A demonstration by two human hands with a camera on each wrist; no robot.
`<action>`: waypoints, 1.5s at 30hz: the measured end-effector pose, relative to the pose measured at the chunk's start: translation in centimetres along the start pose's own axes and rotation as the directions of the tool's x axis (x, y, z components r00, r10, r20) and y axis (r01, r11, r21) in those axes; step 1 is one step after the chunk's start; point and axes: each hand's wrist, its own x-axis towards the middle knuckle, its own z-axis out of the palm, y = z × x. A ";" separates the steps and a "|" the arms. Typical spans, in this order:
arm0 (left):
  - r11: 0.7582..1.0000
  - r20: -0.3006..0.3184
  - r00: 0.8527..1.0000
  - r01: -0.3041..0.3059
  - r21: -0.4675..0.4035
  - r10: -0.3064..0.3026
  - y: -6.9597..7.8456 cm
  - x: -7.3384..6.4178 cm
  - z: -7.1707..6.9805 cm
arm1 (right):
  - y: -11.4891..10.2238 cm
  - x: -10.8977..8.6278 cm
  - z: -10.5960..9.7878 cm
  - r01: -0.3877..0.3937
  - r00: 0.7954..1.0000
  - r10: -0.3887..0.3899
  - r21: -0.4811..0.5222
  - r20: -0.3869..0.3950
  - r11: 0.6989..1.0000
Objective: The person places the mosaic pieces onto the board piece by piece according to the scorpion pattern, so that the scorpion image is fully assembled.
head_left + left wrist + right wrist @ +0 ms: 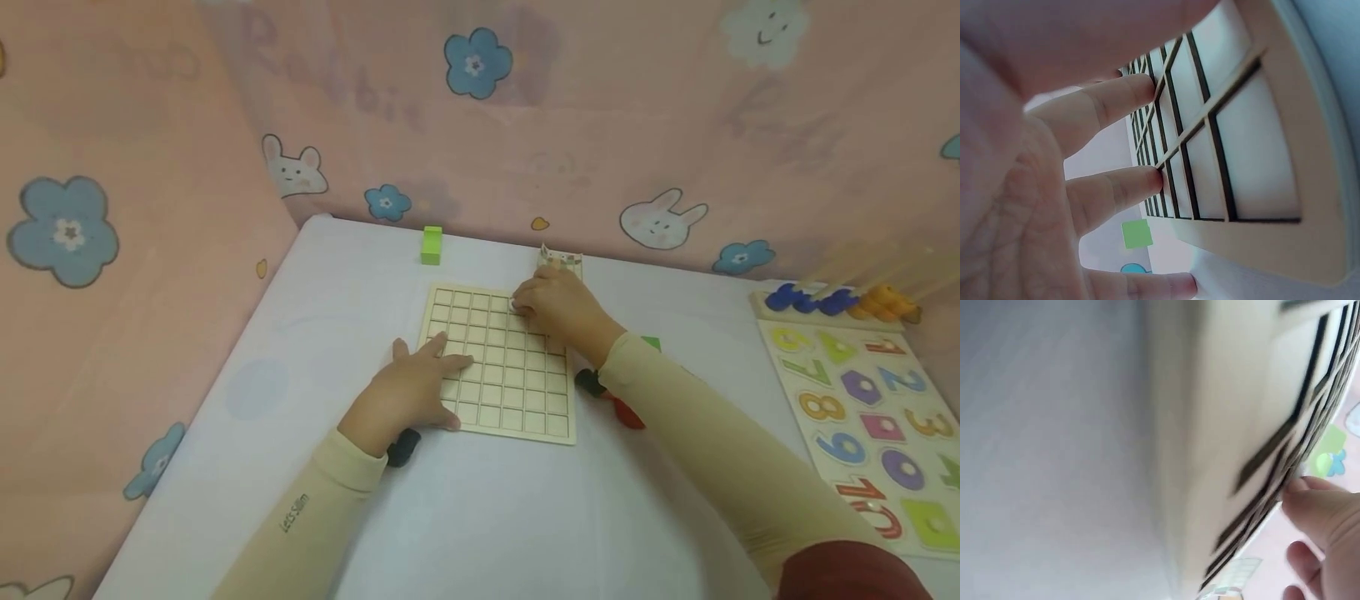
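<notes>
A pale wooden board [480, 400] with a grid of square cells lies flat on the white table. My left hand [408, 387] rests on its left side, fingers spread; in the left wrist view two fingertips [1147, 178] touch the grid lines. At the board's far right part, my right hand [558, 308] has its fingers bent and pinches a small pale piece [514, 307], mostly hidden by the fingertips. The thumb [1316, 509] is close over the grid in the right wrist view. Just beyond this hand stands a small patterned container [561, 260], partly covered by it.
A bright green block [431, 247] stands beyond the board. Partly under the right forearm are a red object [628, 414] and a green one [651, 342]. To the right lie a number-and-shape puzzle board [832, 392] and blue stacking rings [786, 297]. A patterned pink wall sheet [480, 150] borders the table.
</notes>
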 end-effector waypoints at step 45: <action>1.000 0.003 1.000 -0.011 -0.021 0.011 0.2 -0.2 -0.1 | 5.1 -10.2 -1.4 -0.536 0.822 0.496 0.087 0.280 0.840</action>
